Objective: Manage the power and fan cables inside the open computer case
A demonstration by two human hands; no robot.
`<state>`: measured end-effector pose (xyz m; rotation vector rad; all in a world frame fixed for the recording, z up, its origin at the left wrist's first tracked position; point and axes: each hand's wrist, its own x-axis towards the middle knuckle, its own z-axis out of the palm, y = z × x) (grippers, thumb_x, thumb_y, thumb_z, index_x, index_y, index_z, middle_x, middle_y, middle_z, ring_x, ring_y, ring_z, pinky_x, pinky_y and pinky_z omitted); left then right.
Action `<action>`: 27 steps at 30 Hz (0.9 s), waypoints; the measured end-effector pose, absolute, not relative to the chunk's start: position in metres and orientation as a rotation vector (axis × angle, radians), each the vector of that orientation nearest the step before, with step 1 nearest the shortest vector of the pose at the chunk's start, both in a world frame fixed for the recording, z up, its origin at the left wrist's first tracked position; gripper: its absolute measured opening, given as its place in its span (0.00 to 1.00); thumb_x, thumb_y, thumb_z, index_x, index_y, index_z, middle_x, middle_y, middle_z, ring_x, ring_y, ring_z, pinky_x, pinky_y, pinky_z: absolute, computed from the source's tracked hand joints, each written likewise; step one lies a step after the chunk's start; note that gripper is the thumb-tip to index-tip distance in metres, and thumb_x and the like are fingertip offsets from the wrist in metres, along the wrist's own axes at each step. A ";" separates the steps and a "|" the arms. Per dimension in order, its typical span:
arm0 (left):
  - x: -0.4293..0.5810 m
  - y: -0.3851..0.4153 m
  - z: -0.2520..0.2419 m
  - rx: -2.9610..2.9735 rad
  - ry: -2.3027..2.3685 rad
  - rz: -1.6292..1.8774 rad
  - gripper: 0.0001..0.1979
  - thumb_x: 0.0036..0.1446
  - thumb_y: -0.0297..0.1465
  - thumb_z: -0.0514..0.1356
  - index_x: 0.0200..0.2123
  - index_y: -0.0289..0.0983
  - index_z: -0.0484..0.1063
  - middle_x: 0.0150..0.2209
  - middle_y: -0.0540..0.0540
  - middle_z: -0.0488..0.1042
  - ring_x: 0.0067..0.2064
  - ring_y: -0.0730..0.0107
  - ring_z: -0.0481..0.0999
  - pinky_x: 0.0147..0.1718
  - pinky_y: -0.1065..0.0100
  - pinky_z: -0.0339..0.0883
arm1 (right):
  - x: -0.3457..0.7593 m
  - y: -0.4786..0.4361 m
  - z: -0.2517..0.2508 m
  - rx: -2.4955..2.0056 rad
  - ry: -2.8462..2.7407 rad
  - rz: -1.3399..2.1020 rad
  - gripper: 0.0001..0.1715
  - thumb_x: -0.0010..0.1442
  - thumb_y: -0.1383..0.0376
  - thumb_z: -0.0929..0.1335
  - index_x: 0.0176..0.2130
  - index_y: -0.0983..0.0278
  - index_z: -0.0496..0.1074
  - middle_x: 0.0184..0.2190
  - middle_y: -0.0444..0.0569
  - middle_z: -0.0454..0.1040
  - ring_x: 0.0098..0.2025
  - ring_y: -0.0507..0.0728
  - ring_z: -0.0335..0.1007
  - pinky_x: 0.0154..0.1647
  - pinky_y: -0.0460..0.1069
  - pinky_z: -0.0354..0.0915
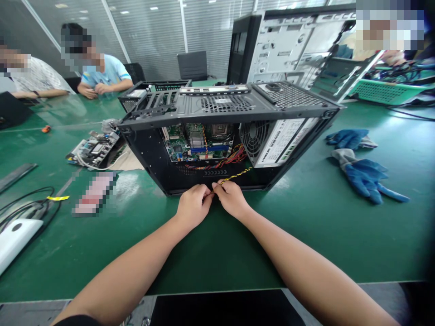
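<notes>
My left hand point(193, 204) and right hand point(231, 198) meet near me on the green table point(306, 226), both pinching a yellow-and-black twisted cable point(234, 176). It runs far-right into the open black computer case point(217, 136) lying just beyond. Blue gloves point(363, 174) rest to the right.

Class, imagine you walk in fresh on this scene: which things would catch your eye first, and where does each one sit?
First, the open black computer case lying on its side mid-table, its circuit board and coloured wires exposed. Right in front of it, the left hand and right hand meet, pinching a yellow-and-black twisted cable that runs out of the case. To the right, blue work gloves lie on the green table.
</notes>
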<state>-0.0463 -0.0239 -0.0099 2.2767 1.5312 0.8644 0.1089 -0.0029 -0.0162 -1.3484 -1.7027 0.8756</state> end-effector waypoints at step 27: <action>-0.047 -0.024 -0.010 2.335 1.522 0.834 0.07 0.57 0.30 0.65 0.32 0.39 0.68 0.31 0.50 0.72 0.34 0.68 0.73 0.34 0.67 0.67 | 0.109 -0.002 -0.019 -1.318 -1.703 0.839 0.21 0.63 0.58 0.61 0.20 0.60 0.57 0.19 0.42 0.61 0.25 0.52 0.58 0.28 0.49 0.53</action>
